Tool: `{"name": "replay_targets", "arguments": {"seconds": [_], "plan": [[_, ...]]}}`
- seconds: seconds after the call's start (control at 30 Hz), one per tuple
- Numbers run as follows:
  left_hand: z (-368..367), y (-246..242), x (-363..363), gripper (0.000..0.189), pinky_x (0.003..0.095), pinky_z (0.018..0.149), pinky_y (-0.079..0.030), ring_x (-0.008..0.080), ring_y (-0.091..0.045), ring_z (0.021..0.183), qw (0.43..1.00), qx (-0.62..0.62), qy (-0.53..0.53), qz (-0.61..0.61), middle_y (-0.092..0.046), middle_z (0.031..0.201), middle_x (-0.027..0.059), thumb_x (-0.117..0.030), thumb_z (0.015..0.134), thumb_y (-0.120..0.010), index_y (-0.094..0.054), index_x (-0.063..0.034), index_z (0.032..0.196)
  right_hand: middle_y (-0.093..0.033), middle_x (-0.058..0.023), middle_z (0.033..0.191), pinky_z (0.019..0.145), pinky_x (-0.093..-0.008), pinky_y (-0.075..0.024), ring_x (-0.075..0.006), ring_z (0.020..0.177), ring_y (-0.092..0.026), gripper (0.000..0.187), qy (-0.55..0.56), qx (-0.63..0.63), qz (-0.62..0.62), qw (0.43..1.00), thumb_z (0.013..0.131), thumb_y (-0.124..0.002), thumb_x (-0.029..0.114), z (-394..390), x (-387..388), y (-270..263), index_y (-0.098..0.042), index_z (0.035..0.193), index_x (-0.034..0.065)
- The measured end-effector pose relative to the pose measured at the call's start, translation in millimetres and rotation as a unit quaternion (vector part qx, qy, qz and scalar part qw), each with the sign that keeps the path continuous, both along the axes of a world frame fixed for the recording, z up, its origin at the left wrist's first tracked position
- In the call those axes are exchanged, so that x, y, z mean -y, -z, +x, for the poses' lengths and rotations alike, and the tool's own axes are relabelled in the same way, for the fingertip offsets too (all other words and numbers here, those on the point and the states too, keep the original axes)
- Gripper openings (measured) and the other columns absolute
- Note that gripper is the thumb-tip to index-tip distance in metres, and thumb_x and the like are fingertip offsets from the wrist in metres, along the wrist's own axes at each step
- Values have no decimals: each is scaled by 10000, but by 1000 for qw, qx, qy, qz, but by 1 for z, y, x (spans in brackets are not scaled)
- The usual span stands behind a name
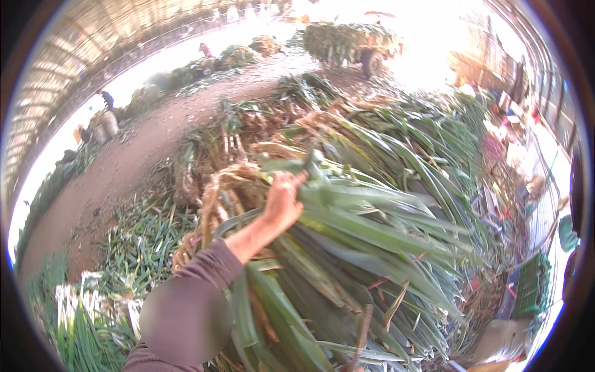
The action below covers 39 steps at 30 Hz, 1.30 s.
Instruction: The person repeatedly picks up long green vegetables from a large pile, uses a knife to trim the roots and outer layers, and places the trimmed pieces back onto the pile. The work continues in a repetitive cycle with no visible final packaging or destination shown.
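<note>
From the lower left, my left arm in a dark sleeve reaches over a large heap of leeks. My left hand (282,197) is closed around the upper part of a bunch of long green leek leaves (372,223), which fan out to the right and are slightly blurred. A dark, narrow thing stands up just beyond the fingers; what it is cannot be told. Brown fibre ties or roots (232,174) lie left of the hand. At the bottom edge, a brownish strip (363,332) stands above a small skin-coloured patch, possibly my right hand, mostly cut off. A round blur covers part of the sleeve.
Bundled leeks with white stems (74,302) lie at the lower left, beside loose green leaves (139,242). A dirt path (135,153) runs behind. A loaded trailer (353,44) stands at the back, with distant people at the left. A green crate (530,283) is at the right.
</note>
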<state>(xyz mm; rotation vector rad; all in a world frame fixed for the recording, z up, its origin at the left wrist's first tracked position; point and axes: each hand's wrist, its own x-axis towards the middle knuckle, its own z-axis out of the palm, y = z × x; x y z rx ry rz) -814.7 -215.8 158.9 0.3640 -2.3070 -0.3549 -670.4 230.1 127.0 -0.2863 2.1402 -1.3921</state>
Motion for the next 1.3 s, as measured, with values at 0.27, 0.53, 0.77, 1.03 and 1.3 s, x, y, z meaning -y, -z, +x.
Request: {"name": "replay_targets", "arguments": {"seconds": [0.27,0.53,0.77,1.03,1.3], "plan": [[241,22,-50,566,431,944,-410,353,-472,1076,992,-28,126,9,-555,1027,122,-38,598,-728,-643,-52,1157,-561,-55,714,496,-302,-432,-161,544,-493,347,100,-261,83,956,691,-640,52,47,-54,-11,-586,1019,-46],[431,102,-99,479,428,964,-428,344,-489,1132,987,-27,114,111,-560,1075,111,-13,633,-677,-659,-49,1111,-494,-124,585,525,-359,-410,-264,524,-511,226,-24,-355,88,930,609,-588,75,173,39,-81,-517,800,-24],[481,234,-45,341,368,912,-467,315,-550,1095,952,-5,45,302,-598,1055,143,82,625,-579,-668,-8,942,-503,-124,580,507,-366,-432,-283,493,-534,180,-145,-316,83,934,624,-593,85,242,117,-72,-463,739,37],[416,240,52,680,433,891,-464,365,-589,1027,808,201,-137,537,-645,1016,238,-444,595,-794,-612,40,1037,-592,-124,686,538,-353,-464,-230,560,-573,276,-171,-241,56,954,713,-668,144,214,108,-57,-598,960,44],[422,287,43,632,375,866,-476,308,-625,971,806,95,-177,557,-667,958,207,-400,585,-790,-654,49,1008,-652,-216,877,726,-417,-518,-351,845,-669,330,-256,-198,90,942,740,-670,132,208,144,-43,-604,1050,39]]}}
